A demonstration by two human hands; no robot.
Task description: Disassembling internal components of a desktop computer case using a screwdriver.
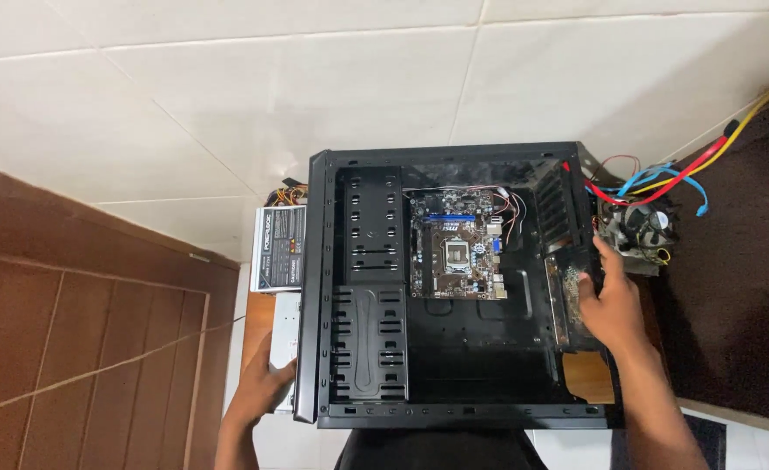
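Note:
An open black computer case (363, 287) lies on its side on a small wooden stand over a white tiled floor, with a brown motherboard (456, 245) mounted inside near the top. My left hand (263, 387) rests against the case's left outer edge, touching a silver drive (285, 335) beside it. My right hand (609, 296) reaches over the case's right wall and grips a dark circuit card (567, 296) standing along that wall.
A grey power supply (278, 248) with cables lies left of the case. A cooler fan (645, 228) and red, blue and yellow wires (663, 178) sit at the right. A brown wooden door (80, 322) is at left, a dark mat (741, 287) at right.

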